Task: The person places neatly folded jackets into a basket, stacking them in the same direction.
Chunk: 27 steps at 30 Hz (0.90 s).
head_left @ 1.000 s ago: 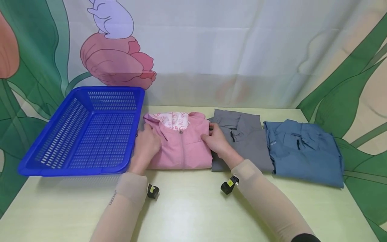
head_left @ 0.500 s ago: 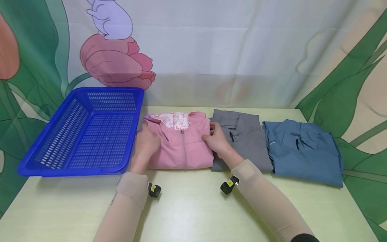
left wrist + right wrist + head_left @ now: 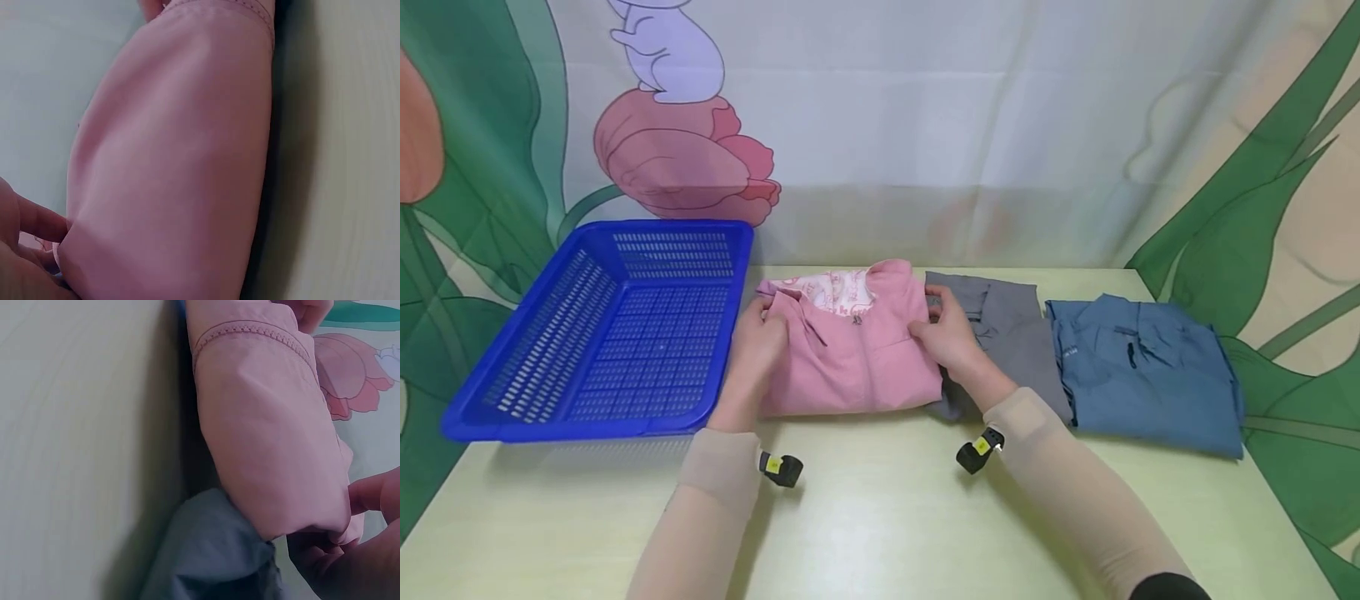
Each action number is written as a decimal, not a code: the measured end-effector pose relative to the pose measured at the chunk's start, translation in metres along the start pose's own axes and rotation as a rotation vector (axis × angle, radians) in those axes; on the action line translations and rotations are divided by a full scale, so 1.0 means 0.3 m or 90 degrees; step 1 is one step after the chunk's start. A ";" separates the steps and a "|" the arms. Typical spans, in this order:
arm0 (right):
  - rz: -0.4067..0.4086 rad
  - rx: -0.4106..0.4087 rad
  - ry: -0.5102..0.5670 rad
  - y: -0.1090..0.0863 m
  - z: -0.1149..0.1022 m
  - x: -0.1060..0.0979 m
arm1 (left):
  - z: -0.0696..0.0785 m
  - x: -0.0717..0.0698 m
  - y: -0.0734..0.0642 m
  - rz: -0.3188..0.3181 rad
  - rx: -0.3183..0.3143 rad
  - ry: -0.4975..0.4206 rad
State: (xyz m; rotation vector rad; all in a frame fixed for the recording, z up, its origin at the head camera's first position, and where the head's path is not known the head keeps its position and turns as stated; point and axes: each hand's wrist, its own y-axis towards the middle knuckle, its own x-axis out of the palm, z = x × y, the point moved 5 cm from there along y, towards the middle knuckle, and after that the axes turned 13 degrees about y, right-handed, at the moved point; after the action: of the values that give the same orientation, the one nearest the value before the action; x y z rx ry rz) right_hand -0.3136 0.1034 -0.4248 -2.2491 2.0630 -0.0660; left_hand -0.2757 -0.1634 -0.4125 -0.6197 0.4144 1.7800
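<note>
A folded pink zip jacket [image 3: 835, 367] with a white-and-pink patterned lining lies between my two hands in the head view. At its left edge my left hand [image 3: 758, 346] pinches the fabric, thumb on top. My right hand [image 3: 951, 337] grips the opposite edge, its other fingers tucked under the cloth. Both wrist views show the jacket's bulging front side; in the right one, a dark gap runs along its lower edge. Right beside it, partly beneath my right hand, is a folded grey jacket [image 3: 1018, 354].
An open blue plastic basket [image 3: 711, 417] with slotted walls stands at the left, close to my left hand. Farther right lies a folded blue jacket [image 3: 1150, 392]. A printed curtain [image 3: 880, 142] hangs behind the table [image 3: 865, 508].
Both hands have risen slightly with the pink jacket, whose right side has lifted and shifted a little to the right. The basket and the other jackets stay where they were.
</note>
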 end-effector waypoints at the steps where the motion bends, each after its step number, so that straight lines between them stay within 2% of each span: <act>1: 0.000 0.000 0.006 0.001 -0.005 -0.005 | 0.006 -0.003 0.001 0.004 -0.002 -0.012; 7: -0.004 -0.006 0.033 0.010 -0.042 -0.027 | 0.046 -0.021 0.004 -0.006 -0.030 -0.077; 11: 0.001 -0.002 0.055 0.007 -0.078 -0.039 | 0.062 -0.033 0.006 -0.047 -0.072 -0.150; 14: 0.002 -0.004 0.069 0.007 -0.107 -0.046 | 0.074 -0.042 0.010 -0.084 -0.090 -0.219; 17: 0.001 -0.016 0.074 0.011 -0.131 -0.048 | 0.091 -0.059 0.011 -0.112 -0.088 -0.249; 27: 0.004 -0.026 0.114 -0.004 -0.201 -0.018 | 0.117 -0.168 0.012 -0.199 -0.059 -0.265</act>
State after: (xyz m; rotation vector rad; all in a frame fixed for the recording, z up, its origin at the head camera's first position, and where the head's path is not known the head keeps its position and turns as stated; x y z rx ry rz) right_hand -0.3183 0.1068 -0.3646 -2.3398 2.1756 -0.2356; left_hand -0.2755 -0.1833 -0.3543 -0.3408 -0.0495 1.5781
